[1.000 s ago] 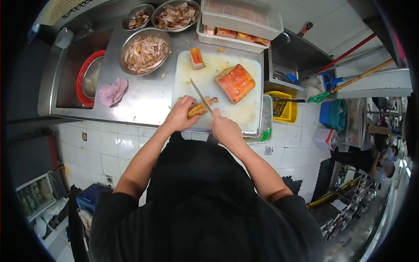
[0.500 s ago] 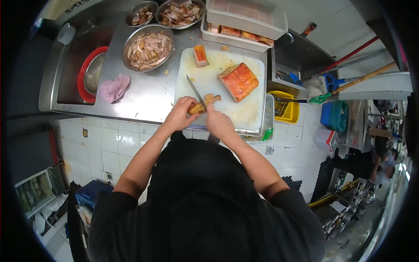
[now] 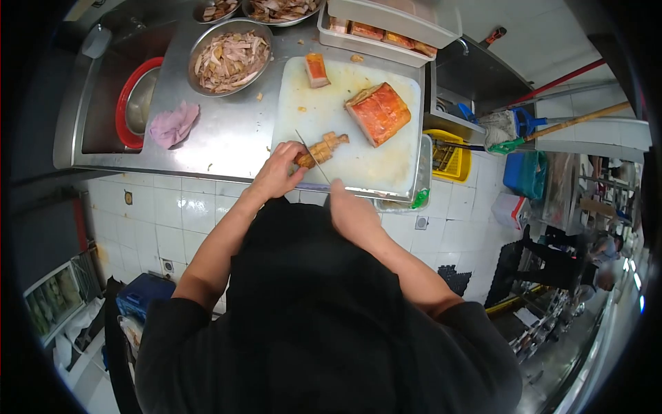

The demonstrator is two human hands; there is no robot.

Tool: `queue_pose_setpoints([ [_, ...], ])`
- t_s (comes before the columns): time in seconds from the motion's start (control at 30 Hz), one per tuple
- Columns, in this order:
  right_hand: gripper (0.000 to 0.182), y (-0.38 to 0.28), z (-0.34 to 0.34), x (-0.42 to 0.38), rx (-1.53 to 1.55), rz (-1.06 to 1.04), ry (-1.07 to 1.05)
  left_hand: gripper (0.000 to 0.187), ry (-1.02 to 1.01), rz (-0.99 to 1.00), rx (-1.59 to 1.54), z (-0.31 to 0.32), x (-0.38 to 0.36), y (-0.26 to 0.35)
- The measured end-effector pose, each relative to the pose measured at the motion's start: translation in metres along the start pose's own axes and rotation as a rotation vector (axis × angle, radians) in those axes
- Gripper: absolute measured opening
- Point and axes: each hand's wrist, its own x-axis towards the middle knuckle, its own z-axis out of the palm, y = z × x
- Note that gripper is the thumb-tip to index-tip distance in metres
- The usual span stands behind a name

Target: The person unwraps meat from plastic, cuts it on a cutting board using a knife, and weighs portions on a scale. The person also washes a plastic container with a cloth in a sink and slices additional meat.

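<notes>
My right hand (image 3: 353,210) grips the handle of a knife (image 3: 314,156), its thin blade slanting up and left. That blade lies across a browned strip of roast meat (image 3: 325,148), which looks cut into pieces along its length. My left hand (image 3: 278,171) holds the strip's left end, fingers curled beside the blade. Both hands are at the front of a white cutting board (image 3: 386,169). Farther back on the board sit a large block of roast pork (image 3: 378,114) with orange-red skin and a smaller roast pork piece (image 3: 317,70).
Steel bowls of cut meat, one a large bowl (image 3: 195,77), stand behind left. A pink cloth (image 3: 174,125) lies near the sink, which holds a red basin (image 3: 123,114). Behind the board is a plastic tub (image 3: 372,50) of roast pork. A yellow basket (image 3: 460,162) and mop (image 3: 498,130) are right.
My right hand has drawn the knife down toward me, and its blade now crosses the strip nearer my left fingers. The view has shifted slightly.
</notes>
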Motion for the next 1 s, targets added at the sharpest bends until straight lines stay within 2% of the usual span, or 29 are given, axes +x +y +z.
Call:
queue_pose_setpoints([
  [0.03, 0.02, 0.003, 0.012, 0.022, -0.002, -0.001, 0.004, 0.038, -0.016, -0.008, 0.012, 0.0, -0.001, -0.001],
  [0.1, 0.019, 0.011, 0.039, 0.063, 0.042, -0.104, 0.183, 0.037, -0.006, -0.005, -0.01, 0.001, -0.004, 0.0],
  [0.13, 0.019, 0.007, 0.032, 0.066, 0.044, -0.114, 0.196, 0.037, 0.003, 0.001, -0.031, -0.002, -0.002, -0.001],
  [0.33, 0.019, -0.002, -0.008, 0.008, 0.059, -0.115, 0.165, 0.031, 0.088, -0.019, -0.066, 0.009, -0.015, -0.009],
  [0.4, 0.024, -0.006, -0.019, -0.013, 0.007, -0.09, -0.003, 0.03, 0.102, 0.011, -0.041, 0.009, -0.013, -0.009],
  [0.5, 0.021, 0.0, -0.012, -0.024, 0.007, -0.059, -0.03, 0.03, 0.104, -0.002, -0.046, 0.01, -0.014, -0.009],
  [0.63, 0.021, 0.001, 0.019, 0.014, 0.04, -0.065, 0.033, 0.03, 0.108, -0.043, -0.097, 0.014, -0.015, -0.012],
  [0.7, 0.022, 0.01, 0.049, 0.06, 0.097, -0.157, 0.203, 0.03, 0.111, -0.073, -0.113, 0.013, -0.018, -0.008],
  [0.77, 0.023, 0.013, 0.041, 0.068, 0.118, -0.149, 0.194, 0.031, 0.117, -0.079, -0.119, 0.011, -0.015, -0.009],
  [0.87, 0.027, 0.016, 0.011, 0.039, 0.195, -0.09, 0.218, 0.039, 0.139, -0.141, -0.202, 0.016, -0.012, -0.009],
  [0.97, 0.033, 0.055, 0.008, -0.005, 0.438, -0.041, 0.336, 0.067, 0.194, 0.069, 0.2, 0.02, 0.011, 0.005],
  [1.0, 0.034, 0.081, 0.021, -0.011, 0.48, -0.1, 0.394, 0.067, 0.192, 0.078, 0.206, 0.022, 0.025, 0.01],
])
